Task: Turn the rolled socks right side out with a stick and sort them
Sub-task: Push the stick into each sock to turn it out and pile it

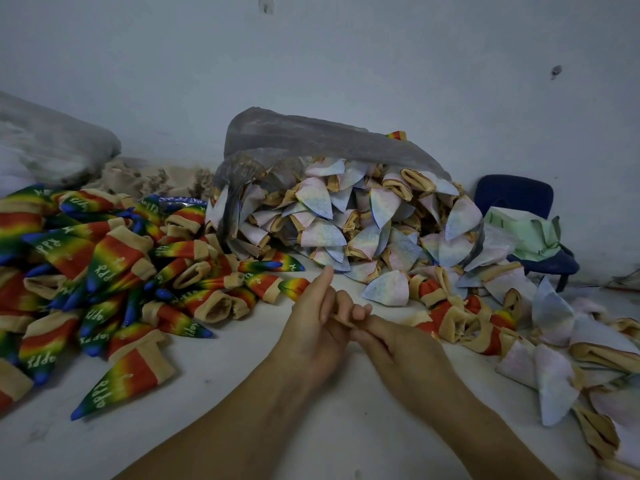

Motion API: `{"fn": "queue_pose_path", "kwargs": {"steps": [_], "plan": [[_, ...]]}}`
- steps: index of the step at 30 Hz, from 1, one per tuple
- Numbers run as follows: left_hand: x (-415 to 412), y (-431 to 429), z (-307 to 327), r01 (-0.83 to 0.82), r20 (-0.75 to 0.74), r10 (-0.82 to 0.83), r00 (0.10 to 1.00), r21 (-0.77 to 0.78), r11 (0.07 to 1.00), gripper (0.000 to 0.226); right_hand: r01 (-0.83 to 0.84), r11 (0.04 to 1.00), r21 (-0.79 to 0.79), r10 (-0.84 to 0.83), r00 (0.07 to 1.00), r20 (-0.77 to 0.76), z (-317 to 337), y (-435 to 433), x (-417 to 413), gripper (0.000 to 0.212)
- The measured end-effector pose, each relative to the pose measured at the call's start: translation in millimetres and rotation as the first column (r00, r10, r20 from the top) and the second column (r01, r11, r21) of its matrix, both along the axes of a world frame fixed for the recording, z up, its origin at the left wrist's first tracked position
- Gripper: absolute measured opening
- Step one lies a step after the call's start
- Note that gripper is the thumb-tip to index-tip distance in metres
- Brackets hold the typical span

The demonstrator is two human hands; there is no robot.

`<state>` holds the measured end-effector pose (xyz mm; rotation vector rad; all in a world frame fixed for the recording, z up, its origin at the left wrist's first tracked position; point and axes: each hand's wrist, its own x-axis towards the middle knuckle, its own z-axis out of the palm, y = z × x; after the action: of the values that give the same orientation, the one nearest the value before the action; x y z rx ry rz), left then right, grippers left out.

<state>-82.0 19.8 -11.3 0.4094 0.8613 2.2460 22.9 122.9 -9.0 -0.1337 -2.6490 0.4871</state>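
left hand (311, 327) and right hand (401, 355) met in the lower middle of the frame, with curled fingers pinching a thin tan piece (341, 320) between them; if it was the stick, i could not tell. rainbow socks (104, 258) lay piled at the left. pale socks (346, 216) spilled from a plastic bag (294, 133) in the middle.
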Motion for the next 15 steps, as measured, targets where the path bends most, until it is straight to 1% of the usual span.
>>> {"fn": "queue_pose_path", "kwargs": {"steps": [2, 4, 6, 7, 9, 10, 13, 15], "plan": [[1.9, 2.8, 2.0, -0.046, -0.056, 0.043, 0.998, -0.070, 0.996, 0.067, 0.029, 0.981, -0.193, -0.022, 0.999, 0.041, -0.4, -10.3, -2.4, 0.026], [0.9, 5.2, 3.5, -0.073, -0.093, 0.060, 0.994, -0.138, 0.988, 0.070, 0.062, 0.923, -0.381, -0.039, 0.997, 0.068, -1.2, -20.6, -6.5, 0.025], [-1.0, 8.2, 4.4, -0.083, -0.120, 0.058, 0.991, -0.219, 0.972, 0.073, 0.079, 0.865, -0.495, -0.046, 0.996, 0.080, -4.2, -30.6, -10.8, 0.020], [-1.2, 10.0, 4.2, -0.091, -0.121, 0.061, 0.991, -0.261, 0.961, 0.073, 0.097, 0.848, -0.521, -0.057, 0.994, 0.092, -5.7, -34.2, -12.9, 0.019], [-0.9, 12.8, 0.9, -0.137, -0.103, 0.109, 0.989, -0.321, 0.937, 0.072, 0.150, 0.840, -0.521, -0.090, 0.986, 0.139, -7.1, -37.3, -13.9, 0.021], [-1.0, 13.4, -1.4, -0.169, -0.095, 0.145, 0.985, -0.331, 0.928, 0.070, 0.175, 0.858, -0.483, -0.109, 0.981, 0.162, -7.4, -35.9, -13.2, 0.023], [-1.4, 14.1, -5.7, -0.209, -0.089, 0.190, 0.978, -0.330, 0.920, 0.063, 0.212, 0.947, -0.242, -0.169, 0.968, 0.187, -3.1, -25.3, -8.8, 0.031], [-2.4, 12.4, -6.0, -0.249, -0.098, 0.229, 0.968, -0.312, 0.917, 0.059, 0.216, 0.967, -0.133, -0.191, 0.965, 0.182, 1.6, -20.3, -4.9, 0.033]]}}
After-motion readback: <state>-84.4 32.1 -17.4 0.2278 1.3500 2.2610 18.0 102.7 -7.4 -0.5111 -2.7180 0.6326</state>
